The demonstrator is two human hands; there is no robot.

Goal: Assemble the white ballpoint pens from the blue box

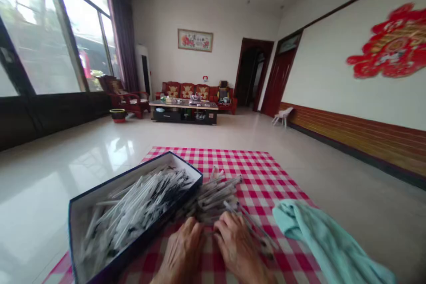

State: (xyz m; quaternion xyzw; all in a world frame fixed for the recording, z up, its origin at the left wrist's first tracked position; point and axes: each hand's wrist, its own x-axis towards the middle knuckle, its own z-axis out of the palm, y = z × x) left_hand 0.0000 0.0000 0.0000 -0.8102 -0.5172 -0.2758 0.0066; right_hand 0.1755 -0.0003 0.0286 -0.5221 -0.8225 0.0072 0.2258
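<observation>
My left hand (182, 248) and my right hand (238, 246) rest side by side, palms down, on a red-and-white checked cloth (262, 173). Their fingertips reach into a loose pile of thin clear pen-like tubes (216, 195) lying on the cloth. The fingers look bent onto the pile; whether they grip any tube is hidden. To the left stands a dark blue cardboard box (80, 213) with a white inside, filled with many more of the same tubes (140, 206).
A pale green towel (319, 239) lies crumpled on the cloth's right side. Beyond is shiny tiled floor, a low dark coffee table (183, 111), a red sofa (196, 91), a small white stool (282, 116) and large windows at left.
</observation>
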